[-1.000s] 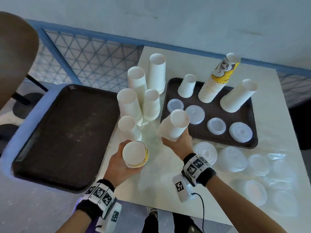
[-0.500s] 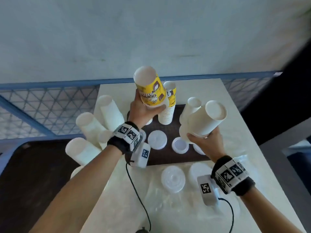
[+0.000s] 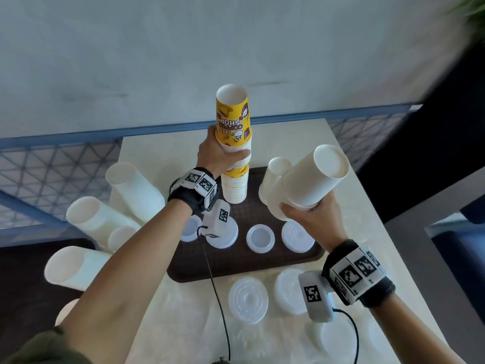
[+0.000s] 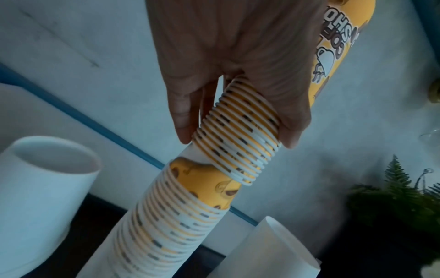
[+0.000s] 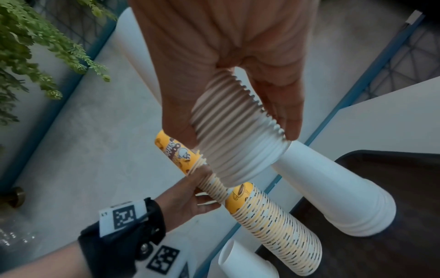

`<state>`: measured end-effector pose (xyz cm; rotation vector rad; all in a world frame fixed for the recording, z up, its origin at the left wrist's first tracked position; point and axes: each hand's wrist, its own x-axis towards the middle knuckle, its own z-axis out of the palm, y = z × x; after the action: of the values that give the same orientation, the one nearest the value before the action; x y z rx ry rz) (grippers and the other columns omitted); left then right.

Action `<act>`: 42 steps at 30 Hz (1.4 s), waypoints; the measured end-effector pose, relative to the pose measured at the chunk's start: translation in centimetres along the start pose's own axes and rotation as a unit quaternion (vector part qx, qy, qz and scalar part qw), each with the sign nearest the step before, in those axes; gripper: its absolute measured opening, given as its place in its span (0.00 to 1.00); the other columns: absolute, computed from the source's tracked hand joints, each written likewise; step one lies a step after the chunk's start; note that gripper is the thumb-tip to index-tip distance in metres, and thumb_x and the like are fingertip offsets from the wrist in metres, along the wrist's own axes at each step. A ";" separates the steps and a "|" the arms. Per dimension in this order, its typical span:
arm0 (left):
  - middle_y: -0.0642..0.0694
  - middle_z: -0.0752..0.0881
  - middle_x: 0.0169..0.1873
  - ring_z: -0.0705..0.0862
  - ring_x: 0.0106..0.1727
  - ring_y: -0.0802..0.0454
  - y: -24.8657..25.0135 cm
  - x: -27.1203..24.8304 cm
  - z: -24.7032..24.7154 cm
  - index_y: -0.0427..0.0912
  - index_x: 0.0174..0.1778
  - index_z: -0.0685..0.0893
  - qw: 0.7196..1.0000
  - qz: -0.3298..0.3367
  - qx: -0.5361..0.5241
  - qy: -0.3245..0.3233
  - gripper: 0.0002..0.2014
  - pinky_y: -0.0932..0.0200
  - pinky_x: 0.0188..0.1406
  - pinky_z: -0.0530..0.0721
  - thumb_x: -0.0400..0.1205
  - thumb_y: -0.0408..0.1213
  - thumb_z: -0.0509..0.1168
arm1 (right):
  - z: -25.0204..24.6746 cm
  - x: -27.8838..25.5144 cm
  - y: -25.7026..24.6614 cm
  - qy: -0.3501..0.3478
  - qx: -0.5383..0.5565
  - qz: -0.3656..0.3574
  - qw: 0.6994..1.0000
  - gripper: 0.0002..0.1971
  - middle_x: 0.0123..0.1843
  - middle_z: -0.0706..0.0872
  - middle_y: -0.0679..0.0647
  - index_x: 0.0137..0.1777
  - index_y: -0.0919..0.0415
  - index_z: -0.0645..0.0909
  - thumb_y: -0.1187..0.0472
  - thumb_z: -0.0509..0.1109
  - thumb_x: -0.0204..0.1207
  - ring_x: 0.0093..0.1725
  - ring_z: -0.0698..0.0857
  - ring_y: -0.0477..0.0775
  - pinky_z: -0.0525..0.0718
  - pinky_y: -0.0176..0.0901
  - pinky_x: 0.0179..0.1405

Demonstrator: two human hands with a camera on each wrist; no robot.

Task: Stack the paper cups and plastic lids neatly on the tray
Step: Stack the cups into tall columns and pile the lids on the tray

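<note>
Sitting on a pale table (image 3: 349,179): one brown tray (image 3: 244,264), holding four plastic lids (image 3: 260,237) and a tall yellow cup stack (image 3: 235,187). Left hand (image 3: 214,153) gripping a smaller yellow cup bundle (image 3: 232,119), lowering onto that stack. Right hand (image 3: 313,216) gripping a white cup bundle (image 3: 315,177), hovering over the tray's right side beside another white cup stack (image 3: 273,177). Lying near the tray's front edge: two more lids (image 3: 248,300).

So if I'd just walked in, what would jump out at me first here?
Probably the yellow printed cups: the left hand grips a nested batch of them above the taller yellow stack standing on the brown tray. Beside it, the right hand holds a tilted stack of white cups, and white lids lie along the tray's near side.
</note>
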<state>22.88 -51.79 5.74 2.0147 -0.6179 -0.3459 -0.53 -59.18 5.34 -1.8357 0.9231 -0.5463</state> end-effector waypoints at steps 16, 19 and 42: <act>0.42 0.85 0.55 0.83 0.56 0.47 -5.4 -13.7 -8.8 0.37 0.60 0.79 0.981 0.092 0.076 0.156 0.18 0.52 0.56 0.81 0.76 0.39 0.67 | 8.7 0.8 -5.4 -0.109 -0.002 -0.090 0.990 0.37 0.52 0.85 0.50 0.64 0.62 0.72 0.52 0.83 0.56 0.51 0.84 0.47 0.81 0.40 0.51; 0.44 0.85 0.51 0.81 0.52 0.49 -7.7 -19.2 -12.3 0.39 0.57 0.81 0.967 0.089 0.128 0.204 0.16 0.64 0.51 0.76 0.77 0.42 0.61 | 11.6 1.2 -6.4 -0.124 -0.016 -0.103 0.987 0.39 0.58 0.84 0.52 0.69 0.60 0.69 0.54 0.83 0.59 0.57 0.82 0.53 0.80 0.48 0.59; 0.54 0.79 0.56 0.79 0.56 0.55 -20.0 -29.7 -13.0 0.47 0.68 0.69 0.916 -0.235 -0.035 0.323 0.37 0.63 0.56 0.77 0.66 0.36 0.79 | 23.5 7.2 -3.7 -0.056 -0.082 -0.054 0.994 0.44 0.68 0.77 0.59 0.74 0.63 0.58 0.56 0.79 0.63 0.65 0.78 0.62 0.75 0.47 0.61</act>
<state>10.03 -17.71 -5.45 2.0292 0.2946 0.0370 21.81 -50.69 -1.53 -2.0517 0.8157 -0.4403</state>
